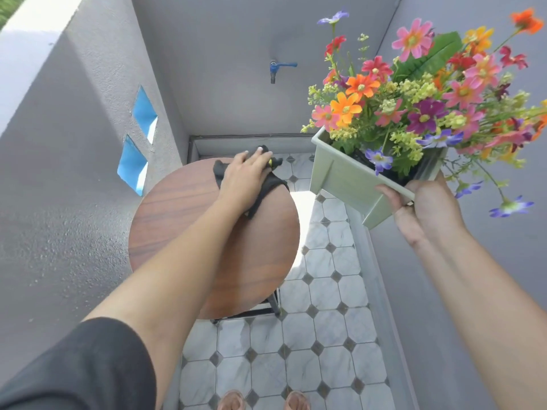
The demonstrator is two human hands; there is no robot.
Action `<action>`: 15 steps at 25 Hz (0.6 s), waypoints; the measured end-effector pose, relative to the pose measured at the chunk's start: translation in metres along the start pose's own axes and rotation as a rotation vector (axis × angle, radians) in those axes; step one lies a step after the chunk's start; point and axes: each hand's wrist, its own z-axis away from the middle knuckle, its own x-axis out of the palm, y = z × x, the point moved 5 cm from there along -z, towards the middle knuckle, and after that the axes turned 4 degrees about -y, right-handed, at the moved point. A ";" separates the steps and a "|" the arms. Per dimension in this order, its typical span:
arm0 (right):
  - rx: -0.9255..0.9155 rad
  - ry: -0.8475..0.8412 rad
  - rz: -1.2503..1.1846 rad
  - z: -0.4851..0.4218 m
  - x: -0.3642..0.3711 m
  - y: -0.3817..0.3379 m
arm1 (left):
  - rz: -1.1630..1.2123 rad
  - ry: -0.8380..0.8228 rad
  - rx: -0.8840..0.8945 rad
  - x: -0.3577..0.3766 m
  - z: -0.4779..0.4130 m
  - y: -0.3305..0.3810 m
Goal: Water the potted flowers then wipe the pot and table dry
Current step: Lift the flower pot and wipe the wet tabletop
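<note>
A pale green rectangular pot [343, 176] full of colourful flowers [420, 93] is held up in the air to the right of the table, tilted. My right hand [426, 208] grips its lower corner from underneath. A round brown wooden table [183, 220] stands below on the left. My left hand [245, 179] lies flat on a black cloth [270, 184] with a yellow spot, pressing it onto the table's far right part. Most of the cloth is hidden under the hand.
A blue tap [278, 68] sticks out of the grey back wall. Grey walls close in on the left and right. The floor [325, 335] has white octagonal tiles. My feet [263, 400] show at the bottom edge. Black table legs [273, 303] show under the tabletop.
</note>
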 end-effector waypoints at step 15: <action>0.009 -0.016 -0.027 0.014 0.017 -0.004 | 0.027 0.305 -0.639 -0.031 0.201 -0.088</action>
